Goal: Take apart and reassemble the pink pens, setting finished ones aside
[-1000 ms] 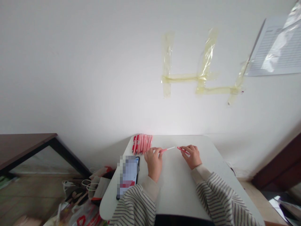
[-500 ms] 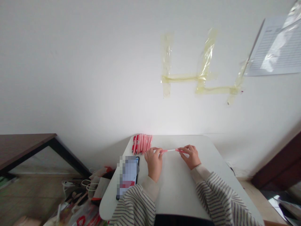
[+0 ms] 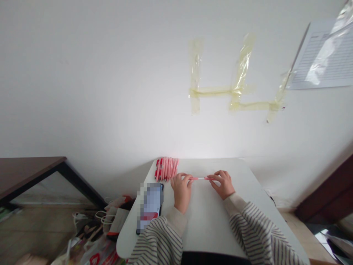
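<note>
My left hand [image 3: 182, 192] pinches one pink half of a pen, and my right hand [image 3: 223, 184] pinches the other pink half. Between the fingertips the pen [image 3: 202, 178] lies level, a short white middle section showing where the two pink parts stand apart. The held ends are partly hidden by my fingers. Just left of my left hand, a row of several pink and red pens [image 3: 166, 169] lies side by side on the white table [image 3: 208, 228].
A phone [image 3: 150, 209] with a blurred screen lies at the table's left edge. Bags and clutter [image 3: 96, 235] fill the floor at left, beside a dark brown table [image 3: 30, 173]. The white wall [image 3: 124, 92] rises directly behind, with yellowish tape strips [image 3: 212, 92] on it.
The two pink pen parts have come closer together, so less of the white section shows. My left hand has shifted slightly right; the row of pens is unchanged.
</note>
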A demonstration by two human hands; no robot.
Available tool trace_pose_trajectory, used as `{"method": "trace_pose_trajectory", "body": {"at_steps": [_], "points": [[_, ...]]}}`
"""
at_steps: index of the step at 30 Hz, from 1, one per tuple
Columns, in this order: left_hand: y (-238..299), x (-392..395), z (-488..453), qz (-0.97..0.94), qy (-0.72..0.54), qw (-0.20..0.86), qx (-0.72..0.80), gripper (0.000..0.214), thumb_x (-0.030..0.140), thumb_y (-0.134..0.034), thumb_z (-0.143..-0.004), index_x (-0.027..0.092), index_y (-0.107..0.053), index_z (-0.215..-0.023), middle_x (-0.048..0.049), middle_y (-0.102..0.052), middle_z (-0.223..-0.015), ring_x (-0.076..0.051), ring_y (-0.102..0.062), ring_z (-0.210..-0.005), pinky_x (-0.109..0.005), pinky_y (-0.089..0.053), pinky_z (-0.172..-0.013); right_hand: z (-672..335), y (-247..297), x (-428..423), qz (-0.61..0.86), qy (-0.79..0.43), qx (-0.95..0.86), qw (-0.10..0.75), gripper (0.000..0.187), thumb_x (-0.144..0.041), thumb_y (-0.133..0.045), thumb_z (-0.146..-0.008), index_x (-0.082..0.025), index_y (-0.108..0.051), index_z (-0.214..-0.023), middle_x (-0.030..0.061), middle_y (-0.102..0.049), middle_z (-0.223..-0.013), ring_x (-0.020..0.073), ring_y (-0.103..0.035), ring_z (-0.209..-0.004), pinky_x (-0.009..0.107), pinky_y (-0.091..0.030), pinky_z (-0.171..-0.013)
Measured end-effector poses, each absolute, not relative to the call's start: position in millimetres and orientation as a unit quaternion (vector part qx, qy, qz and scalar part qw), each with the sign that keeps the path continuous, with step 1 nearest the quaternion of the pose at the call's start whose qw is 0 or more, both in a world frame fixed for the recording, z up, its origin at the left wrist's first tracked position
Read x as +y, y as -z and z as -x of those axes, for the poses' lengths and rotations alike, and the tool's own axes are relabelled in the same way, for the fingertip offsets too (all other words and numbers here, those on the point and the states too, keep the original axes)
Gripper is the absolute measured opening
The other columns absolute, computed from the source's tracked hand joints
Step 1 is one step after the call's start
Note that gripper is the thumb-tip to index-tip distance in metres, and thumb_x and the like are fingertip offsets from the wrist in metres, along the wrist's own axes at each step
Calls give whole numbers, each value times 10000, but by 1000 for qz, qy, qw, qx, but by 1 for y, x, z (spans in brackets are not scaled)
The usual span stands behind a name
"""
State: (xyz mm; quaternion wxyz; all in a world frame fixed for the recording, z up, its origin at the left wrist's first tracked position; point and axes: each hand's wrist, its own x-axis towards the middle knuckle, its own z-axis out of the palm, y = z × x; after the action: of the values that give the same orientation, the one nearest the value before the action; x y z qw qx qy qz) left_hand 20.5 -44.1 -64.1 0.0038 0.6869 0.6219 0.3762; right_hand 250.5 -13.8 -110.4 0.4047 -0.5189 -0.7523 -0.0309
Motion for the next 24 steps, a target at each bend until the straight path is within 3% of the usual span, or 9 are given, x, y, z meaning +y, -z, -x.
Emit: {"method": "trace_pose_trajectory", "body": {"at_steps": [24], "points": [[64, -46, -26, -731, -376, 28, 569, 128, 251, -716, -869, 309, -770, -968, -41, -628, -1117, -229, -527, -1136, -452, -380, -1062, -240, 97, -26, 505, 40, -761, 405, 262, -221, -679, -855, -364, -791, -1044, 51, -630, -958, 236, -524, -985, 433, -441, -943]]}}
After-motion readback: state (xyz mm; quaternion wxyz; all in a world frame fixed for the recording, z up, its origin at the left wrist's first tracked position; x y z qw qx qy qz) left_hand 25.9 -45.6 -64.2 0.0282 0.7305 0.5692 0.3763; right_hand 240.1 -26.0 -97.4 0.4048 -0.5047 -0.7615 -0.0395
